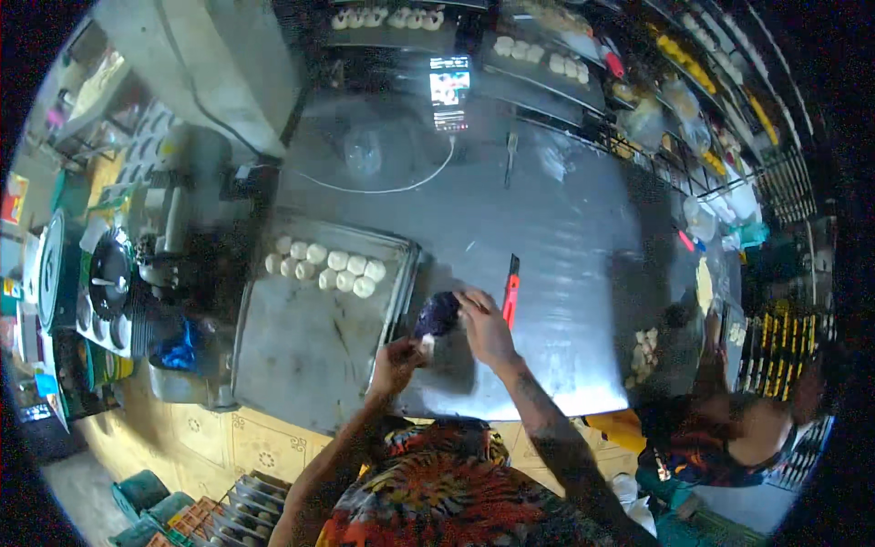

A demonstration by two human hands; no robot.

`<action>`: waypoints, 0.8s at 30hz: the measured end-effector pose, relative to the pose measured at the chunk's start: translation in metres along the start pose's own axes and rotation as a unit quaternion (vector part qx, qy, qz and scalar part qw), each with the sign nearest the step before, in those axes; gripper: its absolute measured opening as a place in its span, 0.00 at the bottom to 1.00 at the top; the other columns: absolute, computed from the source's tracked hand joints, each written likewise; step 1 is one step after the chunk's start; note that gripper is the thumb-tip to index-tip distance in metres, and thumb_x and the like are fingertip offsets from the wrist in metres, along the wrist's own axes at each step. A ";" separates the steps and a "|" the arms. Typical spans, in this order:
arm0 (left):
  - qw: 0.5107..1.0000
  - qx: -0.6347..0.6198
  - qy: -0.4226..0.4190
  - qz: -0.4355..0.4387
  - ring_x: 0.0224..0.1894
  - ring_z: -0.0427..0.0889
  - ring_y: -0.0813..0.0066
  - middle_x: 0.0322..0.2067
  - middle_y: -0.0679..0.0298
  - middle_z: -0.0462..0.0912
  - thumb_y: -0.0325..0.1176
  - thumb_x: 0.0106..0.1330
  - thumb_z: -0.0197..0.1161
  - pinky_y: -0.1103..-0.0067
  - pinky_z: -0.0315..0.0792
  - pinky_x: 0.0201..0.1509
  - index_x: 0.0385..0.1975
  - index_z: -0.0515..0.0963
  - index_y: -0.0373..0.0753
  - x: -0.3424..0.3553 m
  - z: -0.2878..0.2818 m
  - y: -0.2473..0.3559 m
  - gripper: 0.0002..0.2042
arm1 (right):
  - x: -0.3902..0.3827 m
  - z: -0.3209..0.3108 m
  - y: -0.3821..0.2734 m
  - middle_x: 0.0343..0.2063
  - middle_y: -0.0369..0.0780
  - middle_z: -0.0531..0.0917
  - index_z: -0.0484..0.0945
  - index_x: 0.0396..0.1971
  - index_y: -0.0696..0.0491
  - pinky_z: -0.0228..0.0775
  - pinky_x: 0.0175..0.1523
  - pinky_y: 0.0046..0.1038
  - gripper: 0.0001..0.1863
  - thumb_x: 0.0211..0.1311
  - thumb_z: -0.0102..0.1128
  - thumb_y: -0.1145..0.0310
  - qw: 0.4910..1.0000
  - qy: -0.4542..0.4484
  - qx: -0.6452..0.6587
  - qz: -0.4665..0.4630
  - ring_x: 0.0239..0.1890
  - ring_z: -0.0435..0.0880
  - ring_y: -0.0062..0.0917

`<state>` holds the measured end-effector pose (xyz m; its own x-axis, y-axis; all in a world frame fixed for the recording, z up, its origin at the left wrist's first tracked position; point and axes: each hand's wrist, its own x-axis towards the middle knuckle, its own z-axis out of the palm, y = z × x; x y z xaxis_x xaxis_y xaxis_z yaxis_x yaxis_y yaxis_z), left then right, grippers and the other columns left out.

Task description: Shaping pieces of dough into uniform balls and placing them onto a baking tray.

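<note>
Near the middle of the steel worktable (565,219), my left hand (394,365) is closed on a small white piece (426,343), likely dough, under a dark purple mass (436,314). My right hand (485,330) has its fingers curled on the upper right of that purple mass. Just right of it lies a red-handled cutting tool (511,296). To the left is a metal tray (287,365) with several white dough balls (355,269) in rows along its far part.
A lit phone (449,91) on a cable and a thin utensil (511,159) lie farther back. Dough trays (538,59) sit on racks behind. A mixer (159,246) and pans stand left. A co-worker (738,428) works at the right beside dough pieces (643,356).
</note>
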<state>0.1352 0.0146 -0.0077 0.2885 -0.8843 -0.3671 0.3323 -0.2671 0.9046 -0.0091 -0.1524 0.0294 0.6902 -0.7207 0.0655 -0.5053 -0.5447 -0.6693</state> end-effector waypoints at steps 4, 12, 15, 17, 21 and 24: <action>0.995 0.063 0.065 0.036 0.29 0.82 0.75 0.32 0.60 0.85 0.26 0.64 0.66 0.81 0.77 0.35 0.42 0.80 0.27 0.014 0.001 0.002 0.11 | 0.012 0.018 0.027 0.51 0.38 0.81 0.81 0.51 0.54 0.73 0.51 0.28 0.17 0.63 0.57 0.74 0.990 -0.008 -0.086 -0.115 0.49 0.79 0.32; 0.986 -0.094 0.123 0.055 0.29 0.82 0.75 0.31 0.61 0.84 0.29 0.64 0.68 0.82 0.76 0.34 0.41 0.80 0.29 0.060 0.042 -0.008 0.11 | 0.021 0.026 0.055 0.53 0.36 0.79 0.81 0.48 0.52 0.73 0.48 0.28 0.15 0.61 0.55 0.70 0.971 -0.079 -0.143 -0.173 0.50 0.79 0.32; 0.982 -0.103 0.147 0.053 0.29 0.81 0.75 0.31 0.61 0.84 0.30 0.64 0.67 0.82 0.75 0.33 0.40 0.81 0.30 0.058 0.049 -0.011 0.10 | 0.011 0.037 0.059 0.47 0.36 0.83 0.82 0.43 0.54 0.74 0.44 0.30 0.13 0.61 0.56 0.70 0.977 -0.004 -0.123 -0.173 0.44 0.81 0.32; 0.978 -0.115 0.164 0.054 0.28 0.81 0.75 0.31 0.61 0.84 0.30 0.64 0.67 0.82 0.75 0.33 0.39 0.81 0.31 0.057 0.053 -0.010 0.09 | 0.008 0.042 0.060 0.45 0.36 0.84 0.83 0.42 0.55 0.74 0.43 0.30 0.12 0.61 0.56 0.70 0.978 0.017 -0.112 -0.173 0.41 0.82 0.31; 0.966 -0.157 0.197 0.052 0.28 0.80 0.76 0.31 0.62 0.84 0.30 0.65 0.66 0.82 0.74 0.33 0.38 0.81 0.32 0.052 0.062 -0.002 0.08 | 0.014 0.027 0.062 0.30 0.37 0.85 0.83 0.35 0.56 0.72 0.36 0.30 0.07 0.60 0.59 0.70 0.994 -0.107 0.006 0.015 0.29 0.81 0.34; 0.958 -0.213 0.188 0.036 0.28 0.80 0.76 0.31 0.62 0.83 0.31 0.65 0.65 0.83 0.73 0.32 0.38 0.82 0.33 0.037 0.073 0.003 0.08 | 0.014 -0.006 0.064 0.25 0.37 0.83 0.83 0.33 0.57 0.71 0.35 0.29 0.07 0.60 0.61 0.70 0.976 -0.146 0.146 0.071 0.26 0.80 0.32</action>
<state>0.0813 -0.0464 -0.0027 0.6012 -0.6724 -0.4319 0.6123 0.0403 0.7896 -0.0350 -0.1999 -0.0083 0.7640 -0.6038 -0.2277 -0.4665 -0.2730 -0.8413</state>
